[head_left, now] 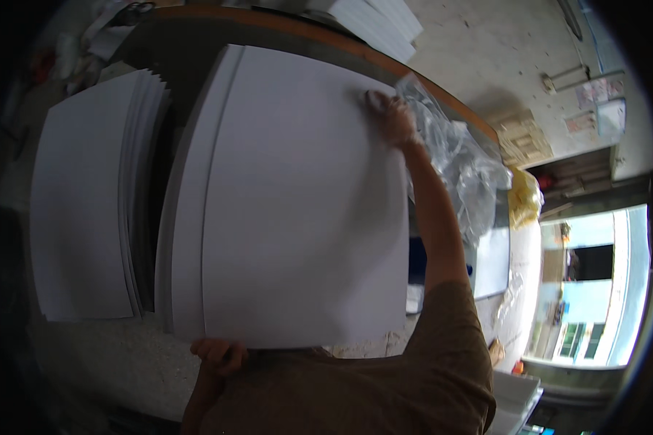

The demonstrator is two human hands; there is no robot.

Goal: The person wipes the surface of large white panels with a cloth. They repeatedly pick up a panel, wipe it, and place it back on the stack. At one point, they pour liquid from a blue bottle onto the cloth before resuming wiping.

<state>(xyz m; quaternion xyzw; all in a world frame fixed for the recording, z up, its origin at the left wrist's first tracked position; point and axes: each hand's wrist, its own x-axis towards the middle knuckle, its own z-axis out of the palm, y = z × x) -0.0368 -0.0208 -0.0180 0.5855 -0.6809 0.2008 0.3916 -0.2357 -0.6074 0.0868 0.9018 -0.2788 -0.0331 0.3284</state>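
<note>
A large white sheet (305, 196) of paper or thin board lies on top of a stack of similar sheets (189, 217), whose left edges show in steps. My left hand (220, 353) is at the near left corner, its fingers curled round the sheet's near edge. Stretched out to the far right corner, my right hand (393, 122) rests on the sheet's surface. Its fingers are bent around a small dark thing, too blurred to name. Beside that hand lies a crumpled clear plastic bag (461, 170).
Another stack of white sheets (87, 203) stands on the left, with a dark gap between the stacks. The table's brown edge (355, 47) curves along the far side. White boards (377, 25) lie beyond it, and a yellow bag (524, 199) is at the right.
</note>
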